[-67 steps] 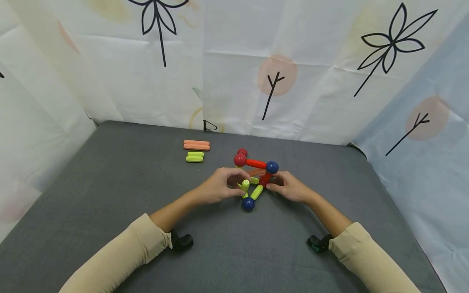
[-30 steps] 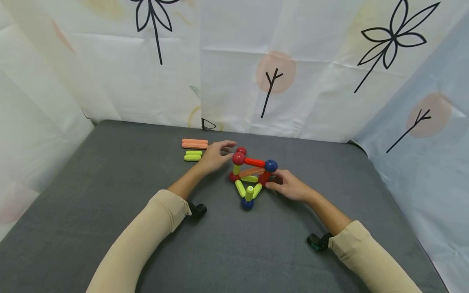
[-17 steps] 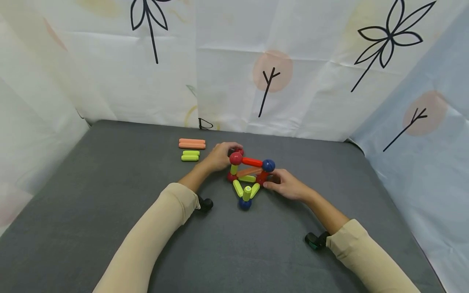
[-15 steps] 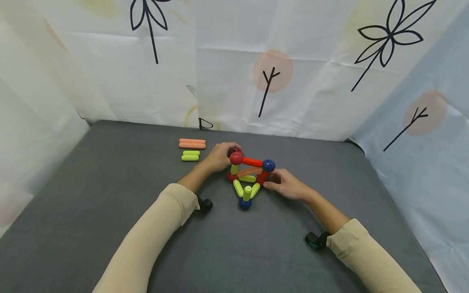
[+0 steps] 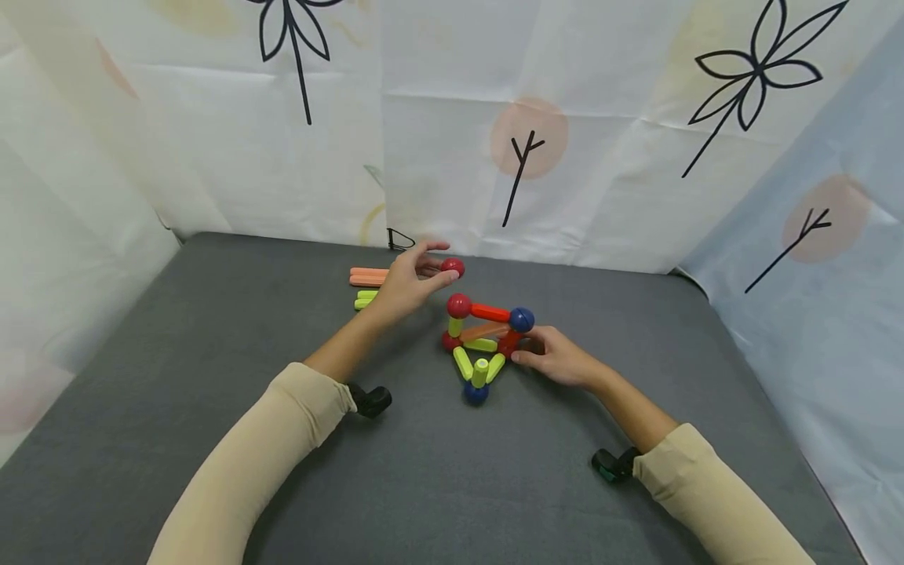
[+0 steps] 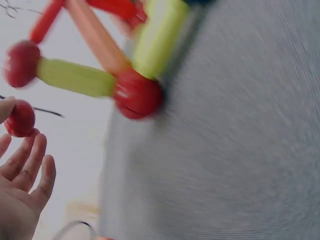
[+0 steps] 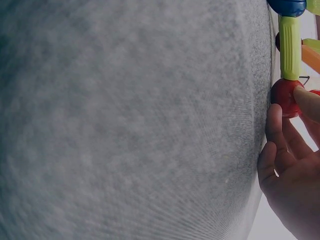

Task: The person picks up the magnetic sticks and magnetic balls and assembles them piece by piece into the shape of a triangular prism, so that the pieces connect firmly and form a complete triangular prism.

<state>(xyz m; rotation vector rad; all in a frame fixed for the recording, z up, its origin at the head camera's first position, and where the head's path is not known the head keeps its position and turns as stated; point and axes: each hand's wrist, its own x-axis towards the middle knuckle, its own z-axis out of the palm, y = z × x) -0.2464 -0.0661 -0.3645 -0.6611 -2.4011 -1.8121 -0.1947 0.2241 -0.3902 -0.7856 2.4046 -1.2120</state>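
Observation:
My left hand (image 5: pixel 406 284) pinches a loose red ball (image 5: pixel 453 267) between thumb and fingers, behind the structure and apart from it. The left wrist view shows the same red ball (image 6: pixel 21 119), its other fingers spread. In the middle stands a frame of magnetic rods and balls: red ball (image 5: pixel 459 305) and blue ball (image 5: pixel 522 319) on top, joined by a red rod (image 5: pixel 490 313). A short yellow-green rod (image 5: pixel 480 373) rises from the front blue ball (image 5: pixel 476 393). My right hand (image 5: pixel 558 357) holds the frame's lower right red ball (image 7: pixel 286 97) by thumb and fingers.
Two orange rods (image 5: pixel 366 277) and two short yellow-green rods (image 5: pixel 366 299) lie at the back left, partly hidden by the left hand. A grey cloth (image 5: pixel 452 486) covers the table. A patterned white curtain (image 5: pixel 438 141) stands behind its far edge.
My left hand went from the front upright rod to behind the frame, took hold of the rear red ball, and has moved it back and left. My right hand stays put.

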